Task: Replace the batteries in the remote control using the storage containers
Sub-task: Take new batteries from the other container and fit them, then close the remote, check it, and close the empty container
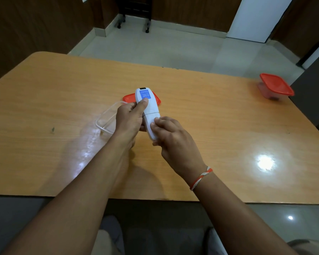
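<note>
White remote control (148, 109) held back-up above wooden table (210, 126), left hand (130, 117) gripping its upper body, right hand (170, 134) pinching battery cover end, open clear container (106, 119) and red lid (156, 100) just behind, lidded container (274, 87) well apart at right

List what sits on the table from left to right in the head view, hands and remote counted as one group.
Open clear container → left hand, remote control and right hand, with a loose red lid on the table behind them → closed red-lidded container at the far right.
</note>
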